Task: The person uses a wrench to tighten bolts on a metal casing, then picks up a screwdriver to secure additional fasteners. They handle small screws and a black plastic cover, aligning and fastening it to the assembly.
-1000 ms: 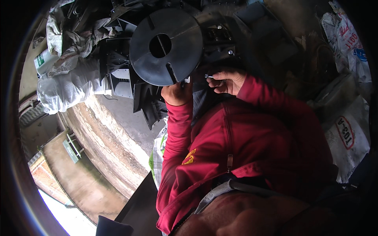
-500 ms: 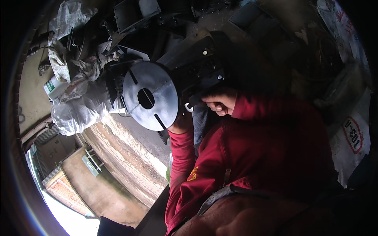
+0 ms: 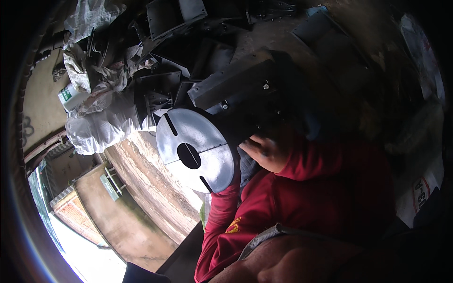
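A round grey metal disc (image 3: pixel 214 134) with a centre hole and two slots faces outward on the left end of a dark metal assembly (image 3: pixel 245 85). Bright bolt heads (image 3: pixel 266 86) stand out on the assembly's plate. My left forearm (image 3: pixel 222 207), in a red sleeve, reaches up behind the disc, which hides the left hand. Beside the assembly's near lower edge is my right hand (image 3: pixel 268 153), its fingers curled closed. Deep shadow hides its fingertips and whatever is in them.
Dark metal plates and brackets (image 3: pixel 174 16) pile up along the far side. At the left lie clear plastic wrapping (image 3: pixel 99 127) and a white container with a green label (image 3: pixel 71 96). A printed white sack (image 3: pixel 420 188) is at the right. Another dark panel (image 3: pixel 325 30) rests far right.
The disc and assembly have shifted toward me and slightly right, and have turned. A small white curved piece near my right hand no longer shows. My right hand has moved slightly nearer.
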### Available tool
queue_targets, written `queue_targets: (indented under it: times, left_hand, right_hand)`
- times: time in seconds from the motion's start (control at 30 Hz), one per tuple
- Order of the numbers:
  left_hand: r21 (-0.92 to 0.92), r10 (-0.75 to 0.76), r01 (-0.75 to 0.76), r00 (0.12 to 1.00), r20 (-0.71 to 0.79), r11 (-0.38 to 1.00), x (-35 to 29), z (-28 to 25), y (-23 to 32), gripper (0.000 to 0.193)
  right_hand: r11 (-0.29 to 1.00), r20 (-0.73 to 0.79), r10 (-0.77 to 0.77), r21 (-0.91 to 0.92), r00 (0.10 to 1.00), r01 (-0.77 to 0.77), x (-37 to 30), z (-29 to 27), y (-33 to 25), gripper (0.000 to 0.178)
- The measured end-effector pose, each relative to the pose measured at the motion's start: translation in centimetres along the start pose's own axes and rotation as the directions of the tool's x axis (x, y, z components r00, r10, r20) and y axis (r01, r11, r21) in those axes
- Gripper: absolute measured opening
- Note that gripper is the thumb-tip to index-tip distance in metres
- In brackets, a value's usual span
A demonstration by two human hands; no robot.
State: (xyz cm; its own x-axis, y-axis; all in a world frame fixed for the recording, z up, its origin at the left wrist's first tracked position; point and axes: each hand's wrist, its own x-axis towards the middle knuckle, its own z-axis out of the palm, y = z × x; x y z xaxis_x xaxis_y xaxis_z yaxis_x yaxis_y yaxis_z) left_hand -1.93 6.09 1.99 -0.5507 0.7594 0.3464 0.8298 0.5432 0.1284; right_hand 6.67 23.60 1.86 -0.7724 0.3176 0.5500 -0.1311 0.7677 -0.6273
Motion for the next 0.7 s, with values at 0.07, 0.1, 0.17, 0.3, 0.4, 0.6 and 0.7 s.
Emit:
queue_targets:
  times: [0.07, 0.1, 0.17, 0.3, 0.4, 0.6, 0.7]
  left_hand:
    - [-0.118, -0.074, 0.076, 0.997, 0.021, 0.99, -0.1, -0.1, 0.1, 0.04]
    - [-0.228, -0.113, 0.122, 0.992, 0.054, 0.966, -0.3, -0.1, 0.1, 0.043]
    - [-0.3, -0.061, 0.067, 0.998, 0.029, 0.952, 0.0, -0.2, 0.5, 0.048]
    - [-0.227, 0.031, -0.051, 0.996, -0.089, 0.972, 0.8, 0.9, 0.9, 0.051]
    - [-0.392, -0.059, 0.043, 0.998, -0.028, 0.919, 0.6, 0.9, 0.7, 0.046]
    - [-0.793, -0.119, 0.569, 0.791, 0.6, -0.217, -2.9, -1.3, 0.4, 0.041]
    - [-0.751, -0.153, 0.658, 0.737, 0.658, -0.06, -7.4, 0.3, 1.4, 0.036]
  right_hand:
    - [0.999, -0.024, 0.036, 0.017, 0.999, -0.035, 0.2, 0.3, 0.1, 0.022]
    - [0.997, -0.024, 0.068, 0.025, 0.997, -0.067, -0.3, 0.6, 0.0, 0.021]
    - [0.991, -0.025, 0.12, 0.056, 0.992, -0.118, -1.0, 1.1, -0.1, 0.019]
    - [0.989, -0.008, 0.091, 0.119, 0.996, -0.089, -1.3, 3.0, 0.4, 0.009]
    - [0.99, -0.021, 0.101, 0.101, 0.995, -0.099, -0.9, 2.9, 0.6, 0.005]
    - [0.996, -0.177, 0.074, -0.04, 0.981, -0.082, -0.3, 2.8, -0.2, 0.008]
    - [0.996, -0.182, 0.054, -0.061, 0.982, -0.066, -0.6, 2.8, 0.2, 0.011]
